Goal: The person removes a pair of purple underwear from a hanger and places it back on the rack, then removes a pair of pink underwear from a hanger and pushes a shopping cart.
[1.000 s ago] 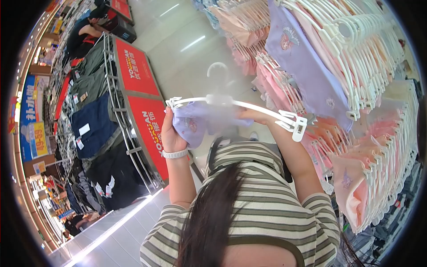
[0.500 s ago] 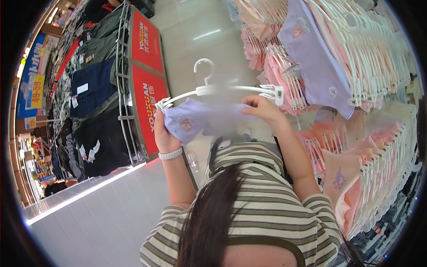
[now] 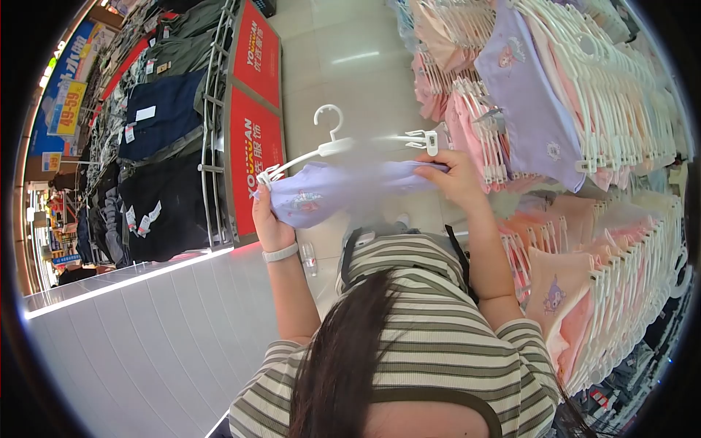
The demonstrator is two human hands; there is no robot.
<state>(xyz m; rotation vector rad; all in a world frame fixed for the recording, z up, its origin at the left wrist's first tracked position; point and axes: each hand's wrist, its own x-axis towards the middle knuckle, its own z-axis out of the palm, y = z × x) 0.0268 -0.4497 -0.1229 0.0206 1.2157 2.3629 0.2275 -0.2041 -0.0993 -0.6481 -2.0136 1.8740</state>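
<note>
A small lavender garment (image 3: pixel 303 201) with a printed character, probably a pair of briefs, is stretched sideways between my two hands. My left hand (image 3: pixel 273 225), a pale band at its wrist, is closed on the garment's left corner, right at the left clip of a white clip hanger (image 3: pixel 337 147). That clip seems to have the fabric in it. My right hand (image 3: pixel 456 179) pinches the other corner between thumb and fingers, just below the hanger's right clip, which sits apart from the cloth. A blurred patch hides the middle of both garment and hanger.
Racks of pink and peach underwear (image 3: pixel 558 292) on white hangers stand close on the right, with lavender pieces (image 3: pixel 522 95) above. At left are dark folded trousers (image 3: pixel 164 117) behind a metal rail, red sign panels (image 3: pixel 255 139) and a white panelled counter (image 3: pixel 146 328).
My right hand has moved outward to the right, pulling the garment wider and flatter. The hanger's right end has shifted left and up relative to that hand. My left hand keeps its hold.
</note>
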